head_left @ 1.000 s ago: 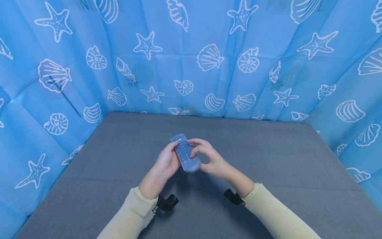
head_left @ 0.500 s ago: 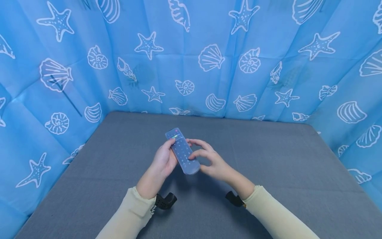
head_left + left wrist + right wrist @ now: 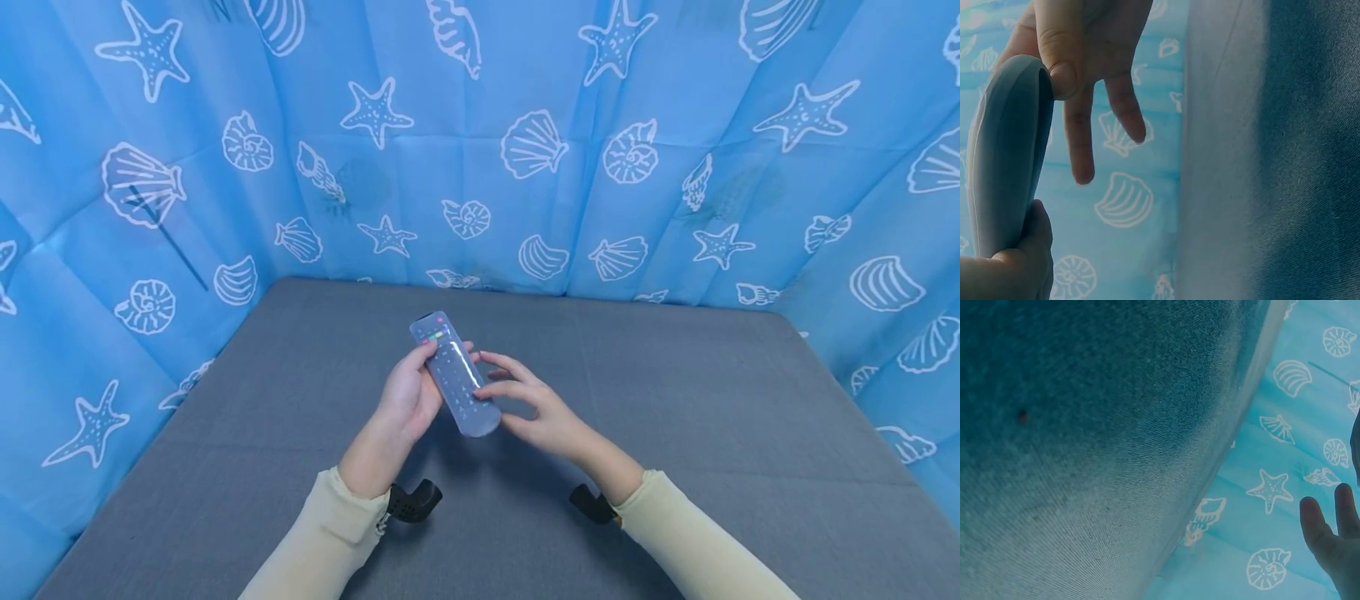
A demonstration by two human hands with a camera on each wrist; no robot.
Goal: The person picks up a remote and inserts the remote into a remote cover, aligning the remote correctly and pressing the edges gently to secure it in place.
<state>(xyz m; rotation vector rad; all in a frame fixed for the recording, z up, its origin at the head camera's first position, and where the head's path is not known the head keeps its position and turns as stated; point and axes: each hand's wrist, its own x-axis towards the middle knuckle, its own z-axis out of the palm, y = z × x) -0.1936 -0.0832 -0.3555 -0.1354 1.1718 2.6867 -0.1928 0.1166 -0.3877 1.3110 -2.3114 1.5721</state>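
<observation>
A blue-grey remote control (image 3: pixel 455 379) is held tilted above the table in the head view, its button face up and its top end pointing away to the left. Colored buttons show near that end, and light glints off the face. My left hand (image 3: pixel 405 396) grips its left side, thumb on the face near the colored buttons. At the rounded lower end, my right hand (image 3: pixel 542 408) holds the remote between thumb and a finger, its other fingers spread. In the left wrist view the remote control (image 3: pixel 1007 150) appears edge-on, with a hand at each end.
A grey cloth-covered table (image 3: pixel 675 400) spreads beneath both hands. Blue curtains (image 3: pixel 457 167) printed with white shells and starfish stand behind it and at both sides. Black devices (image 3: pixel 415 502) are strapped at the wrists.
The remote has tipped so that more of its button face shows. Its top end has shifted up and left with my left hand. My right hand stays at the lower end.
</observation>
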